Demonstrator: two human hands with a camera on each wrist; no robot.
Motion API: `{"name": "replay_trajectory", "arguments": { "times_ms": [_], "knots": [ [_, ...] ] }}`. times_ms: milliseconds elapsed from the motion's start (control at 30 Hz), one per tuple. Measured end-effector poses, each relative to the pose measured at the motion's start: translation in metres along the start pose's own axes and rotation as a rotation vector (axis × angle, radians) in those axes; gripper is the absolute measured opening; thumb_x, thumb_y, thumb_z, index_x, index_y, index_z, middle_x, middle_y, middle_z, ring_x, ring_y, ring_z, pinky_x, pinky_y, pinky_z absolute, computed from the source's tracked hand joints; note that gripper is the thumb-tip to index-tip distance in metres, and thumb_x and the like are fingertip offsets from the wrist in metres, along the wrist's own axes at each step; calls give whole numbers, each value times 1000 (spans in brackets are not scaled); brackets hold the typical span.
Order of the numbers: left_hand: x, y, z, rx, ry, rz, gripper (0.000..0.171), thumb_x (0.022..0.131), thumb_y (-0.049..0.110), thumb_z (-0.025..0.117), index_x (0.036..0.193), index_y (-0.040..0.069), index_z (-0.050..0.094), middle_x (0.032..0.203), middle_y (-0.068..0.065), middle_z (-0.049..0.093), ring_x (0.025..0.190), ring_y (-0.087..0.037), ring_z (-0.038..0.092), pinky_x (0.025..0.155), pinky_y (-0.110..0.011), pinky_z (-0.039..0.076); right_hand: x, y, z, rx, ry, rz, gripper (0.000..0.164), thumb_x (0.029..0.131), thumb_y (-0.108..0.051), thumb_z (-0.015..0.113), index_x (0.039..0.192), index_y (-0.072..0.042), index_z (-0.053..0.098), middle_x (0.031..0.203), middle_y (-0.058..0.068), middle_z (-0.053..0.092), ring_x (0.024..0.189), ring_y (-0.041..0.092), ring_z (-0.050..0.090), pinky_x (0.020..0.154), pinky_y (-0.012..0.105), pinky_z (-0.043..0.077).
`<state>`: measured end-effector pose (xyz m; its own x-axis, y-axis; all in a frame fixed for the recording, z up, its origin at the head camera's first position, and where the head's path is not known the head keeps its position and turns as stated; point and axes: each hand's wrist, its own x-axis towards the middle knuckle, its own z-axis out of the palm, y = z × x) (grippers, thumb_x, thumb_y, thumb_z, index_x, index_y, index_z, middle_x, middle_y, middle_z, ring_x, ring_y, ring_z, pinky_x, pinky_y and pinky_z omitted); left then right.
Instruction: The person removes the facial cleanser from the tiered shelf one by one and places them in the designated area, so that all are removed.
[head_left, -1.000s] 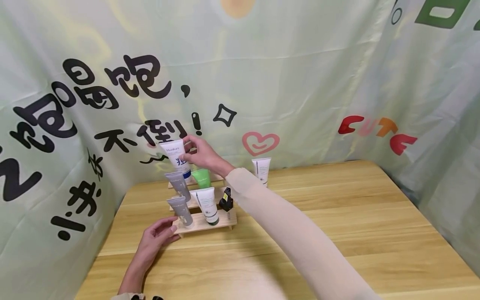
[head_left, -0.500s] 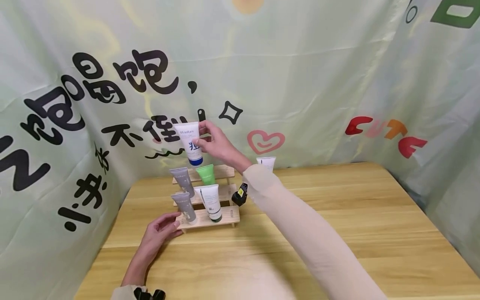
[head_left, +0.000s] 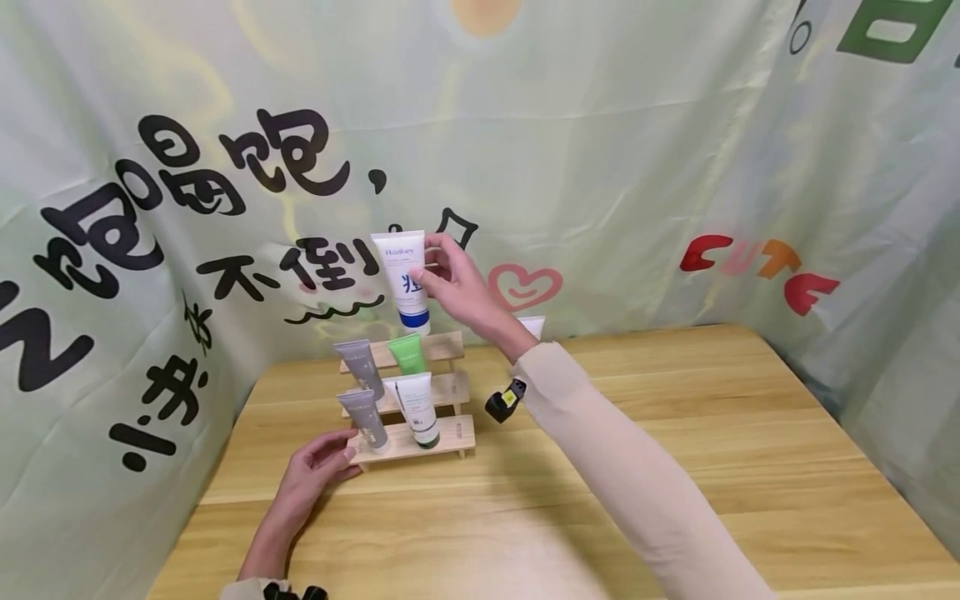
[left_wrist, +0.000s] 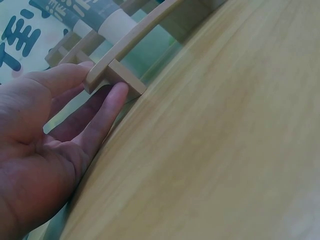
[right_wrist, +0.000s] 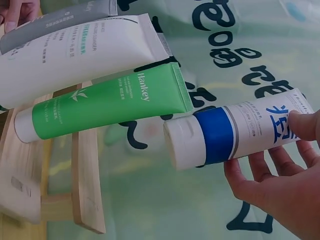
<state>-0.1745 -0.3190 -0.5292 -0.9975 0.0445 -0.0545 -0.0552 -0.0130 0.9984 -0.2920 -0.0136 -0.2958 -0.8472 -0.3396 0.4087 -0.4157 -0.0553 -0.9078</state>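
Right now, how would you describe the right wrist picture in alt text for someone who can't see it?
A right hand holds a blue-banded tube in midair. Beside it, a green tube, a white tube and a gray tube stand on a wooden rack, and part of the left hand shows at the top left corner.

Held tube [head_left: 402, 271]: blue character partly under thumb of right hand [head_left: 461, 287] | Far-right white tube [head_left: 533, 325]: mostly hidden behind right arm [head_left: 615, 458] | Near white tube [head_left: 417, 410]: smallest print illegible | Backdrop star [head_left: 462, 220]: partly covered | Left sleeve [head_left: 246, 589]: cropped at near edge
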Motion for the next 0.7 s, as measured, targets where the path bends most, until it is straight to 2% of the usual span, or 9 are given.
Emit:
{"name": "replay_trajectory", "arguments": {
  "times_ms": [300, 500, 700],
  "knots": [
    [-1, 1, 2, 0, 1, -3, 49, 97, 3, 70, 139, -14, 50, 128, -9, 63, 106, -19, 69, 91, -41, 63, -29, 2, -22, 10, 86, -31, 36, 105, -8, 60, 139, -7, 50, 125, 14, 66, 107, 28, 64, 91, 40, 61],
    [-2, 0, 1, -5, 3, 4, 49, 97, 2, 69, 139, -15, 50, 128, -9, 63, 105, -19, 69, 90, -41, 63, -52, 6, -34, 53, 164, -54, 35, 103, -4, 62, 136, -3, 52, 128, 16, 67, 108, 28, 64, 92, 41, 62],
    [-1, 0, 1, -6, 3, 5, 49, 97, 2, 69, 139, -15, 50, 128, -9, 63, 106, -19, 69, 90, -41, 63, -74, 8, -48, 106, 214, -32, 34, 102, -2, 62, 135, 1, 52, 130, 20, 65, 109, 25, 63, 93, 37, 61]
  ]
}}
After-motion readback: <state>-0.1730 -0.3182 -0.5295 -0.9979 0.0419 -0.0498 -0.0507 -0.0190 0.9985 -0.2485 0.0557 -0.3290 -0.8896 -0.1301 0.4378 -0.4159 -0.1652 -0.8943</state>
